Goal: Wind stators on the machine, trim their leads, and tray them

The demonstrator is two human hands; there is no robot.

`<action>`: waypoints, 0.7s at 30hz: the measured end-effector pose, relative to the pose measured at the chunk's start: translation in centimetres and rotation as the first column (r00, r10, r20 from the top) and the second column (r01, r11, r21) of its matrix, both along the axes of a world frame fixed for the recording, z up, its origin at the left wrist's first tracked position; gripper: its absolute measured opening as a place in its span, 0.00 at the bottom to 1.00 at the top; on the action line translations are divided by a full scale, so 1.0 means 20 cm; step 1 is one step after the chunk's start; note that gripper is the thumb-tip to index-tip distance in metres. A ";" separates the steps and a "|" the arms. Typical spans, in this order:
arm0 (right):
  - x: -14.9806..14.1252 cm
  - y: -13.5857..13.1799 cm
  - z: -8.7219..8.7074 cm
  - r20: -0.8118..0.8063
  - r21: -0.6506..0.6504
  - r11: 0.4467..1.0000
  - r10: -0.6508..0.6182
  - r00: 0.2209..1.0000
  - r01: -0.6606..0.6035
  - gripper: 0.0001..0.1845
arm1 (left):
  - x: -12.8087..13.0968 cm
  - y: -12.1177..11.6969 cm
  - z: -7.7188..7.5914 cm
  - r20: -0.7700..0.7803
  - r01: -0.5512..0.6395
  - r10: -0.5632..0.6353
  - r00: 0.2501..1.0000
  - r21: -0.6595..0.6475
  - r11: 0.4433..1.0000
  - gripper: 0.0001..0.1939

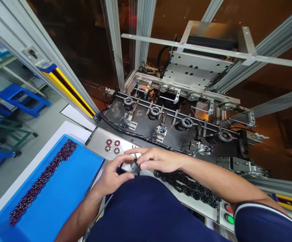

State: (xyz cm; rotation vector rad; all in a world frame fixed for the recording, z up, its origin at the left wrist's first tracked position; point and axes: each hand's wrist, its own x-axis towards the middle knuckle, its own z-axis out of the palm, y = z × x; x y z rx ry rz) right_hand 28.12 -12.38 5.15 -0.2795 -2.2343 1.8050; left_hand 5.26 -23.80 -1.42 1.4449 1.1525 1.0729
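My right hand (158, 159) reaches across my front, with fingers and thumb closed on a small dark cylindrical part (136, 167) held close to my shirt. My left hand (112, 177) curves round the same part from the other side, fingers bent and thumb at its lower edge. A thin pointed metal thing (135, 155) shows just beyond the part, partly hidden by my fingers. Several small red and silver round parts (116, 151) lie on the metal ledge just past my left hand. Under my right forearm lie many black rings (186, 188) in rows.
A blue tray (67, 201) at left carries a long band of dark and red round parts (40, 181). Ahead is a machine bed (143, 117) with several ring fixtures and clamps. A yellow light-curtain post (67, 90) borders it. Red and green buttons (229, 219) sit at lower right.
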 end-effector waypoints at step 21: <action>-0.48 1.34 -0.53 0.290 0.749 0.632 -0.581 0.760 0.198 0.13 | -0.22 0.20 -0.74 -0.261 -0.636 0.643 0.720 0.121 0.762 0.29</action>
